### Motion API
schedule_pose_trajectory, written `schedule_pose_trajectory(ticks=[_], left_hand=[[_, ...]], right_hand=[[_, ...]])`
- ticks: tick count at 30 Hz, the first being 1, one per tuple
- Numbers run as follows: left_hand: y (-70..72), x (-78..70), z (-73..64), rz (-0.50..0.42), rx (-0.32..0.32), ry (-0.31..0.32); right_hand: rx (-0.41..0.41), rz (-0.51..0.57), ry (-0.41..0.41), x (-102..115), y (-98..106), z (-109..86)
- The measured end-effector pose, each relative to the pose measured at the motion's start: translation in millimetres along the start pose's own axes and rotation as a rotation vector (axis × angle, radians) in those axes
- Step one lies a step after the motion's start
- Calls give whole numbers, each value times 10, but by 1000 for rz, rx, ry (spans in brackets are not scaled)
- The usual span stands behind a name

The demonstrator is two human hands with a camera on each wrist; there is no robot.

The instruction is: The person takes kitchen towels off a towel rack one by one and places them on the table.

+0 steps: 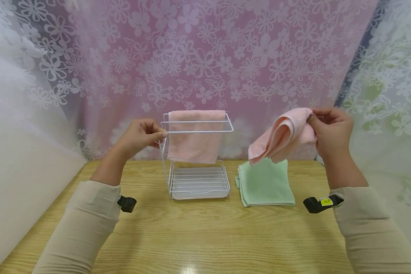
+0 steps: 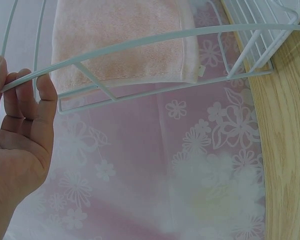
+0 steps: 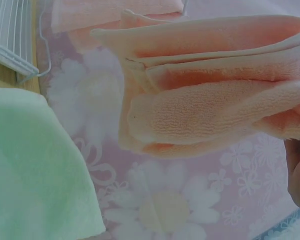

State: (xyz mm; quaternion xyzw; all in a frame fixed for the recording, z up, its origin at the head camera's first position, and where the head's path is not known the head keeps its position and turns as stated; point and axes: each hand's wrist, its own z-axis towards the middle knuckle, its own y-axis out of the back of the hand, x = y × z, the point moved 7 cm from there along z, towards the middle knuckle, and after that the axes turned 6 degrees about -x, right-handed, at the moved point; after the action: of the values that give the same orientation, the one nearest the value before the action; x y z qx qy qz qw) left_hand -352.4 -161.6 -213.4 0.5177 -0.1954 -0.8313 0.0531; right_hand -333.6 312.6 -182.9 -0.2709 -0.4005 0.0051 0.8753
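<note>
My left hand pinches the upper left corner of a white wire rack; in the left wrist view the thumb and fingertips close on its wire. Over the rack's rear top bar hangs a pink towel. On the right, my right hand grips a second pink towel by one end, and its folded layers droop to the left in the air. Below that towel a folded green towel lies on the table, partly overlapped by it in the head view.
The rack's base has a wire shelf over a white tray, standing on a wood-grain table. Behind the table hangs a pink flowered curtain. White sheeting closes off the left side.
</note>
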Motion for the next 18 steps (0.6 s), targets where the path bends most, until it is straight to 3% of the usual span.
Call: schedule_pose_trajectory(ticks=[11,18], left_hand=[[2,10,1,-2,0,5],[0,2,-2,0,2,-1]], right_hand=[[-18,-66,-11,-63,149,-75],[-25,-144,-64,-138,286,-114]])
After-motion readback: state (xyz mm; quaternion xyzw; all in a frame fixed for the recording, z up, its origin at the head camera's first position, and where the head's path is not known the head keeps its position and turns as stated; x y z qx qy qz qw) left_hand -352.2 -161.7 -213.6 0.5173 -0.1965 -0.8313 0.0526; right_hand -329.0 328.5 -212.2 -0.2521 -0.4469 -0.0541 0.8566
